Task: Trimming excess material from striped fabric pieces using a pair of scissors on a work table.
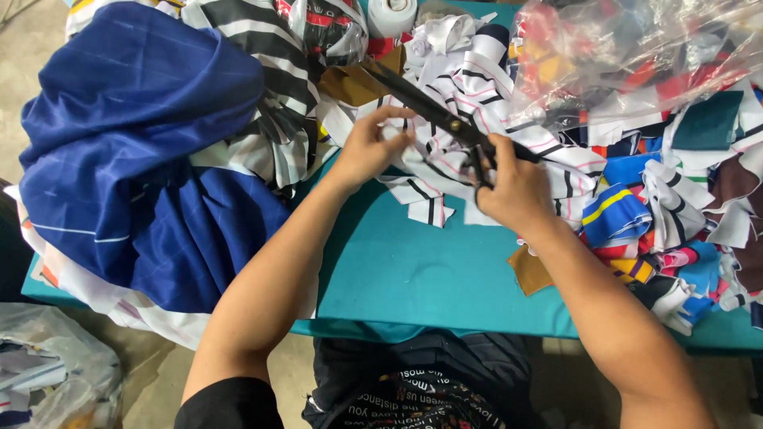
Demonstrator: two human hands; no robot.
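- I see the right hand (513, 191) wrapped around the handles of big black scissors (433, 107). The fingers are curled shut in the handle loops.
- The scissor blades point far and to the left. I cannot tell if the blades are open or shut.
- The left hand (367, 149) pinches a white cloth scrap with black and pink stripes (433, 171). The thumb and fingers are pressed together on its edge, just beside the blades.
- The striped scrap lies in the middle of the teal table (413, 270), between the two hands.
- On the left sits a big heap of dark blue cloth (135, 159). It hangs over the near edge of the table.
- Just past the blue heap is a black and white striped cloth (270, 87).
- On the right is a pile of small scraps in many colours (660, 214).
- A clear plastic bag (636, 48) stuffed with more scraps sits at the far right.
- A small brown scrap (528, 270) lies on the table near the right wrist.
- A white roll (392, 14) stands at the far edge.
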